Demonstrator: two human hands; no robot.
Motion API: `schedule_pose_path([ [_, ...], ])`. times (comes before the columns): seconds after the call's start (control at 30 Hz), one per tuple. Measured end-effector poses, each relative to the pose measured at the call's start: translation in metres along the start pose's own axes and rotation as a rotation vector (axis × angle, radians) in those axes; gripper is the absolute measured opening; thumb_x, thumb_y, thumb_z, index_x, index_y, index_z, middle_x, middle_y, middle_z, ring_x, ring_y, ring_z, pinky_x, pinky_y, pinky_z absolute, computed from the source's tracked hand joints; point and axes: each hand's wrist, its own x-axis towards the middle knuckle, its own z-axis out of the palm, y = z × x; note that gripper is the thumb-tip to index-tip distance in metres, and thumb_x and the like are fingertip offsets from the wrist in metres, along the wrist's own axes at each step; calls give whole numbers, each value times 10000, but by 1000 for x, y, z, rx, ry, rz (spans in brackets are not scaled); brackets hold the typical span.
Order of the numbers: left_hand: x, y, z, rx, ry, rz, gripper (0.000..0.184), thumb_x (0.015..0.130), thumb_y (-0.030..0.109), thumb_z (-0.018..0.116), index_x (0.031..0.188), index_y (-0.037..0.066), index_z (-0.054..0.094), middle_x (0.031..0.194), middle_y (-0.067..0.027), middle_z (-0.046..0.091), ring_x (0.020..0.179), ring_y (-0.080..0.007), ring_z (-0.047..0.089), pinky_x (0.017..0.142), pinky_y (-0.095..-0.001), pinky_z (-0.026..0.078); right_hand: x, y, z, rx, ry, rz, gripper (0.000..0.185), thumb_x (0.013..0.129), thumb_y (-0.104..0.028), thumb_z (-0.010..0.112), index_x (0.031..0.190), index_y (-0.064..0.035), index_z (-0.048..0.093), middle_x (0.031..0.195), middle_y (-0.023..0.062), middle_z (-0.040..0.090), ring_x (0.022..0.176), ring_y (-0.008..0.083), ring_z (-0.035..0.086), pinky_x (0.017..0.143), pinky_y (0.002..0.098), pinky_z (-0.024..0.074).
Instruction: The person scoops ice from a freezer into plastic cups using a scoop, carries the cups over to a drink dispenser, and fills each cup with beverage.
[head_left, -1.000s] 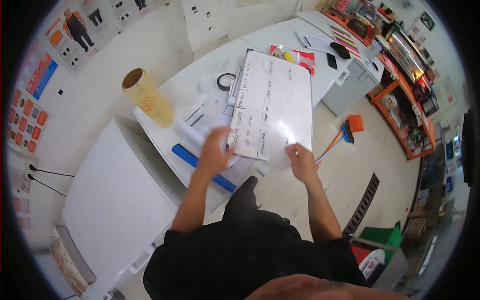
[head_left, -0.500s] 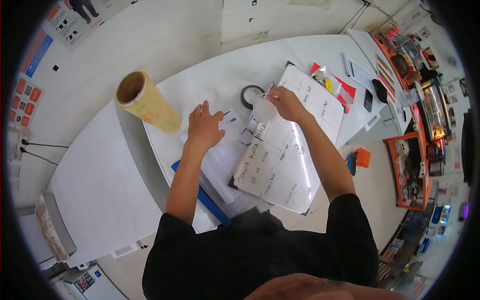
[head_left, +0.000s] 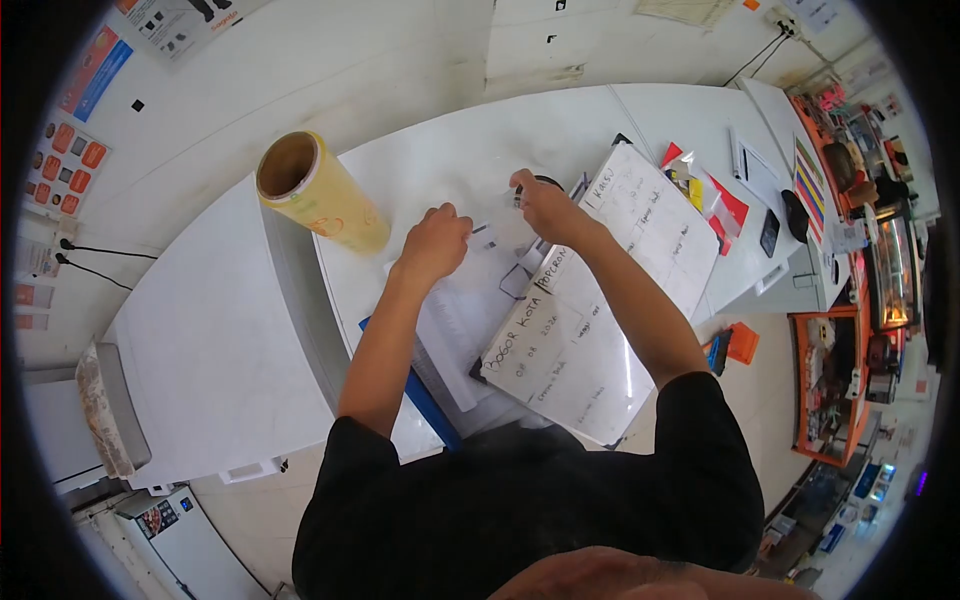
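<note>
My right hand (head_left: 552, 212) is closed in a pinch over the table, beside the upper left edge of the whiteboard (head_left: 570, 330). A clear round plastic piece (head_left: 511, 232) shows faintly below its fingers, hard to see against the white. Partly hidden behind this hand is a black tape roll (head_left: 547, 181). My left hand (head_left: 438, 243) has its fingers curled in above loose papers (head_left: 450, 330); whatever lies in them is hidden. To its left, a large yellowish roll of plastic film (head_left: 335, 205) stands on the white table (head_left: 440, 150).
Under the papers lies a blue folder (head_left: 425, 405). Beyond the whiteboard are a red and yellow packet (head_left: 705, 195), a phone (head_left: 769, 232) and a clipboard (head_left: 755, 160). A lower white surface (head_left: 220, 340) is at left; an orange shelf (head_left: 830, 385) stands at right.
My left hand went from spread fingers to curled ones and moved nearer my right. The right hand, with the clear plastic piece, now covers part of the tape roll. The view shifted slightly.
</note>
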Motion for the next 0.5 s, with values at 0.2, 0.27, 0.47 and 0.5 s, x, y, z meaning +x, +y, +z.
schedule_pose_path([
  [0.2,8,-2,3,7,54,15,129,841,-3,646,936,63,702,1058,-125,605,1051,-335,622,849,-456,565,12,1,9,-140,-22,-35,390,915,24,524,1300,-36,522,1039,220,672,1021,395,656,898,475,507],
  [0.27,12,-2,0,-20,39,16,182,824,-62,624,947,47,701,1047,-147,601,1058,-345,611,858,-457,568,15,1,8,-163,-14,-20,343,912,14,536,1251,-33,563,1114,236,681,1089,414,656,937,486,512],
  [0.47,16,-11,2,-39,184,96,200,806,-97,599,949,25,667,1016,-141,621,1004,-351,612,829,-461,559,19,9,4,-278,47,-115,211,920,-77,638,1130,-94,628,1051,170,670,1048,378,660,907,444,533],
  [0.5,16,-11,1,-12,189,115,202,799,-96,601,950,22,666,1015,-139,624,1000,-349,613,828,-457,559,17,7,2,-304,72,-109,195,913,-104,660,1107,-118,648,1070,154,659,1081,364,642,925,456,521],
])
